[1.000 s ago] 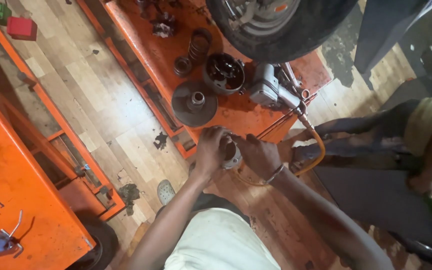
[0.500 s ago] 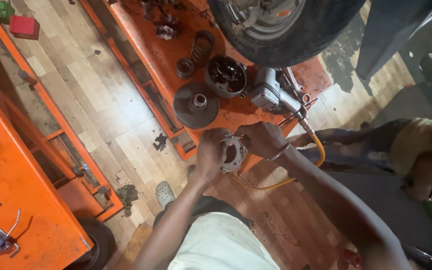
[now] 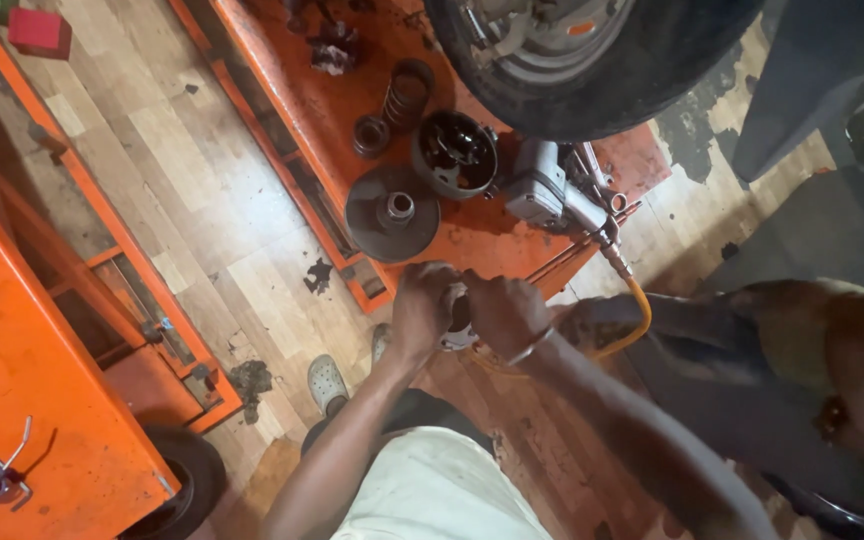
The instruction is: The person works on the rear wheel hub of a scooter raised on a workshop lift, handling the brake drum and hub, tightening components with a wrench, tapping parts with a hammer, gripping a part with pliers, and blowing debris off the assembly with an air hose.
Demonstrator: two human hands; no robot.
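1. Head view, risk: small round grey metal part [image 3: 455,318] is held in the air over the wooden plank floor [image 3: 202,200], just off the edge of the orange metal platform [image 3: 472,225]. Greasy fingers could let it slip and fall.
2. Head view, grip: left hand [image 3: 420,308] and right hand [image 3: 504,312] are both curled tightly around the part, fingers pressed on it from opposite sides; the orange air hose [image 3: 624,335] lies just beside them.

At your twelve o'clock a black tyre [image 3: 592,60] hangs over the orange lift platform [image 3: 302,90]. On the platform lie a round pulley disc [image 3: 392,213], a dark clutch bell [image 3: 455,153], a coil spring [image 3: 407,95] and a grey air tool [image 3: 552,190] with an orange hose [image 3: 632,320]. A red box [image 3: 39,30] sits at ten o'clock.
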